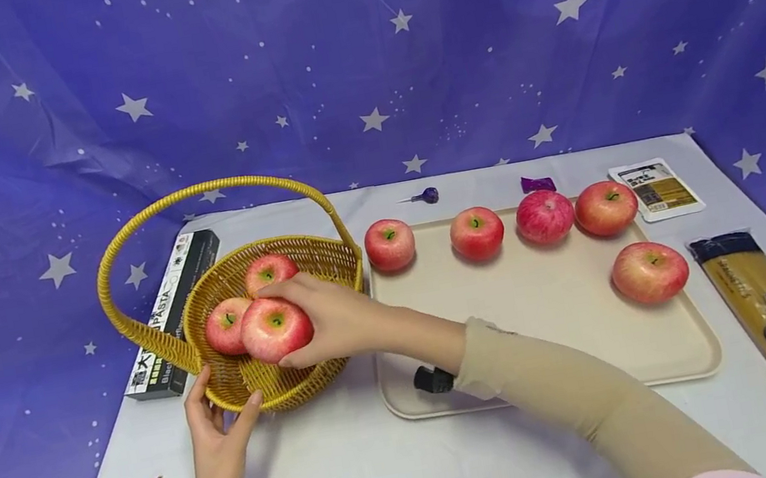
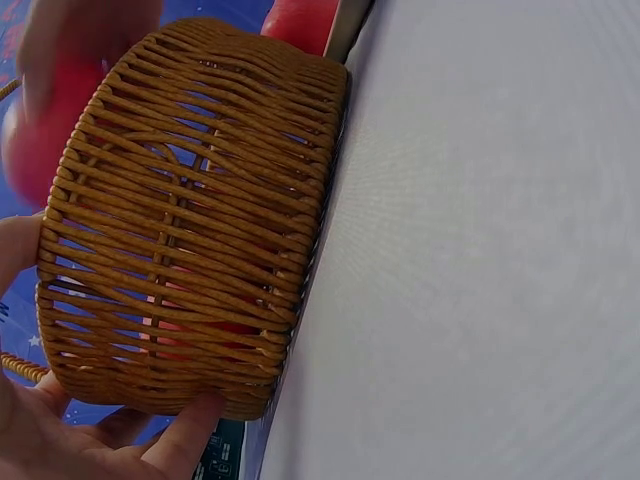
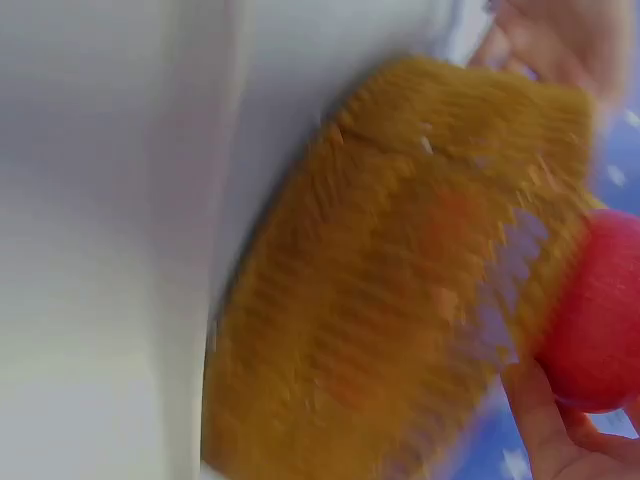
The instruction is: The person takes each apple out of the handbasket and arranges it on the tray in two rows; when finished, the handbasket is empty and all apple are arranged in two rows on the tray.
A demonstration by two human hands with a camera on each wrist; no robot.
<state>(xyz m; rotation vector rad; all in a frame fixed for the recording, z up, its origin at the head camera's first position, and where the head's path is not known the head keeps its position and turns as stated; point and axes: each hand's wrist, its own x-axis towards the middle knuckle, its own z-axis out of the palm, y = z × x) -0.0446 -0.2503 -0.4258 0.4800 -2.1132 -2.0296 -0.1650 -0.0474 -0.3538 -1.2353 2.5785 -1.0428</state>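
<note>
Our right hand grasps a red apple over the wicker basket near the table's left edge; our left hand, fingers relaxed, steadies its wall.

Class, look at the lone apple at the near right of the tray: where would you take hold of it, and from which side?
Grip the lone apple around its widest middle, coming from above. It sits upright, stem up, on the flat tray, apart from the other apples, so its rounded sides are free for fingers.
</note>
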